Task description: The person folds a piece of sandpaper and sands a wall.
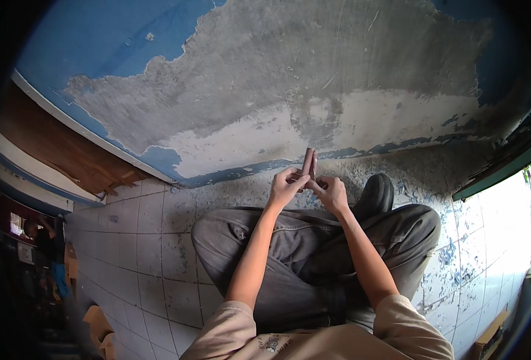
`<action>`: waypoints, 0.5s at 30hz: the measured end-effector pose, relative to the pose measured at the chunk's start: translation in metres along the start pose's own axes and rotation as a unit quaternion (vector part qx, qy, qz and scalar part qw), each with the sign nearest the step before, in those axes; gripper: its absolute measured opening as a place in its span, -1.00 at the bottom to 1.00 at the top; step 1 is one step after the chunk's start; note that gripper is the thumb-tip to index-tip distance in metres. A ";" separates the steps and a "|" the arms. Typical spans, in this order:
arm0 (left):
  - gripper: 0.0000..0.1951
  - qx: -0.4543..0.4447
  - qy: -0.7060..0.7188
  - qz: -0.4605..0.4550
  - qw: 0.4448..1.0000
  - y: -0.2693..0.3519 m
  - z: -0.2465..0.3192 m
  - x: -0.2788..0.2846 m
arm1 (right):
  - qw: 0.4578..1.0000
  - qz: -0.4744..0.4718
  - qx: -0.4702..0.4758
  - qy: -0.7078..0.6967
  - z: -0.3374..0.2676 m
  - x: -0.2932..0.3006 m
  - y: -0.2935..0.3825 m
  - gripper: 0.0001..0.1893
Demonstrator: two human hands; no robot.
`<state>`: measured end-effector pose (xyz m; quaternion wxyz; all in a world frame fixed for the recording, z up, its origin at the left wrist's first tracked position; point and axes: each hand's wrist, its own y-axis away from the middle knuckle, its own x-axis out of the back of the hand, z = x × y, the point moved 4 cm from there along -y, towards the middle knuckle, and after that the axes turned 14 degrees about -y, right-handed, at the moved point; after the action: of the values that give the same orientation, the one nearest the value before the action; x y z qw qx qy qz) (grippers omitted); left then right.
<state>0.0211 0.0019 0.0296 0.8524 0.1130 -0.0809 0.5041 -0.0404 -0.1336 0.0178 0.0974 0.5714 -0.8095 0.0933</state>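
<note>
My left hand and my right hand meet in front of my crossed legs, close to the foot of the wall. Between their fingertips they hold a folded strip of reddish-brown sandpaper, its long end sticking up towards the wall. The fingers of both hands pinch its lower part and partly cover it. Behind it rises the wall, with blue paint peeled away to grey plaster and a paler whitish band low down.
Paint flakes litter the white tiled floor. A brown panel stands to the left, and a dark green edge juts in at right. Cardboard lies lower left. Another person is at the far left.
</note>
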 end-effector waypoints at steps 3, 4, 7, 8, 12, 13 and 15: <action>-0.81 -0.026 -0.005 0.026 0.999 -0.002 0.001 0.005 | 0.996 -0.013 -0.071 -0.055 0.010 0.000 -0.006 -0.60; -0.83 -0.047 0.002 0.031 0.998 -0.002 0.002 0.004 | 0.991 -0.003 -0.078 -0.108 0.012 -0.002 -0.007 -0.59; -0.84 -0.048 -0.096 0.026 0.994 -0.003 0.000 0.005 | 0.986 0.014 -0.073 -0.152 0.016 -0.008 -0.008 -0.59; -0.84 -0.061 -0.088 0.025 0.994 -0.002 0.000 0.003 | 0.987 0.026 -0.085 -0.131 0.018 -0.008 -0.008 -0.60; -0.81 -0.083 -0.157 0.044 0.983 0.000 0.001 0.002 | 0.983 0.060 -0.058 -0.165 0.014 -0.002 -0.005 -0.64; -0.80 -0.099 -0.189 0.043 0.976 0.000 0.002 0.001 | 0.976 0.056 -0.068 -0.200 0.014 -0.001 -0.006 -0.65; -0.79 -0.094 -0.211 0.042 0.972 0.000 0.001 0.001 | 0.968 0.052 -0.079 -0.234 0.012 -0.001 -0.005 -0.66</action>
<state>0.0215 0.0026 0.0312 0.8011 0.1330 -0.3103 0.4943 -0.0361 -0.1380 0.0059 -0.0547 0.5251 -0.8431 -0.1023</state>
